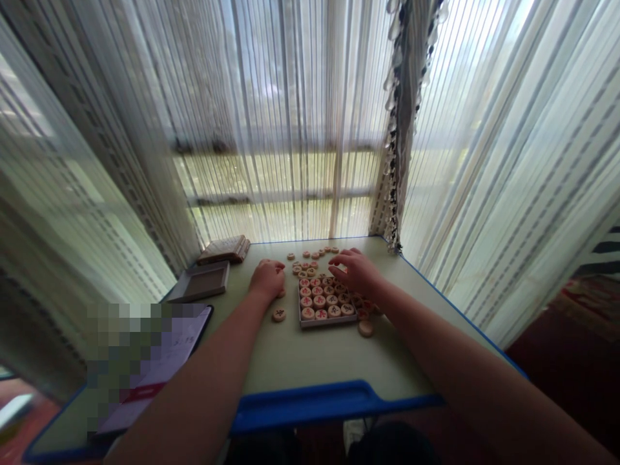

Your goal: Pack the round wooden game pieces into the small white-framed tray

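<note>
A shallow box (329, 322) of Chinese chess pieces stands on the table in front of me, filled with rows of round wooden discs with red and dark characters. My right hand (357, 272) reaches over the box's far right corner, thumb and forefinger apart, and no piece shows between them. Left of the box, my left hand (268, 279) rests low with its fingers loosely bent; its palm is hidden. One chess piece (279, 314) lies near my left wrist, and another peeks out beside that hand. Loose pieces (310, 272) are scattered beyond the box, between my hands.
Several more pieces lie right of the box, partly under my right forearm, including a disc (365, 329). At left are a box lid (201, 282), a folded case (223, 249) and a tablet (165, 355). The blue-edged table (310, 403) meets curtains (290, 129) behind.
</note>
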`<state>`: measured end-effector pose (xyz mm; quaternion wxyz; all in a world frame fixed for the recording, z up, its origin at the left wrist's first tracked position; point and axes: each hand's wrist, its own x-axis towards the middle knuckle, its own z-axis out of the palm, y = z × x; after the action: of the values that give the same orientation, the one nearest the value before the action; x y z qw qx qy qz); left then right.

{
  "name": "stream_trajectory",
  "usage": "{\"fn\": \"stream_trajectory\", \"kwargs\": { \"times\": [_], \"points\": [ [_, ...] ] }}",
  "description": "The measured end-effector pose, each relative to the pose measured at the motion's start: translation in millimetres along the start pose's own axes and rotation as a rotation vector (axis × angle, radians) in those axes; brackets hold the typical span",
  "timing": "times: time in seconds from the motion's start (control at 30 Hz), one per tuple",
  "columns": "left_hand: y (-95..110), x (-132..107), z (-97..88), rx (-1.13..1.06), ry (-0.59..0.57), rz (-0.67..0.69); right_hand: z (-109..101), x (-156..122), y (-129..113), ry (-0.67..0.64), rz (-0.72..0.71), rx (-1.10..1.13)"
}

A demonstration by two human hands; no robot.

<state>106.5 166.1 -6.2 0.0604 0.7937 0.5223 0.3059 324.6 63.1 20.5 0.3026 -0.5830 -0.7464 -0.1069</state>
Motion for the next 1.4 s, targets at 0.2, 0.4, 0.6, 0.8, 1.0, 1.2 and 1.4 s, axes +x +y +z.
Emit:
{"fn": "stream_trajectory", "kwargs": {
  "times": [0.2,0.4,0.6,0.8,1.0,1.2,1.4],
  "points": [
    [-3.4,-2.6,-6.2,-0.093,-0.026,-0.084,4.2,-3.7,-1.0,-0.009,0.003,0.015],
    [-3.7,-4.3,-6.8,-0.245,0.136,-0.041,-19.1,-2.6,-32.0,-0.167,0.205,0.159],
    [25.4,-31.7,-16.5,-0.25,0.254,0.206,-30.4,-27.2,-68.6,0.022,0.163,0.108],
    [66.1,-46.4,-28.7,-0.479,0.142,0.163,-18.6,-55.5,-54.8,0.318,0.22,0.127],
    [77.8,-51.4,-32.0,-0.578,0.014,0.301,-15.2,-55.2,-54.7,0.215,0.133,0.181],
    [70.1,-62.1,-29.3,-0.384,0.103,0.371,-11.9,-55.9,-55.6,0.177,0.151,0.175],
    [72.2,-61.1,-18.4,-0.483,0.03,0.341,-11.9,-55.5,-54.5,0.14,0.128,0.114]
  ]
}}
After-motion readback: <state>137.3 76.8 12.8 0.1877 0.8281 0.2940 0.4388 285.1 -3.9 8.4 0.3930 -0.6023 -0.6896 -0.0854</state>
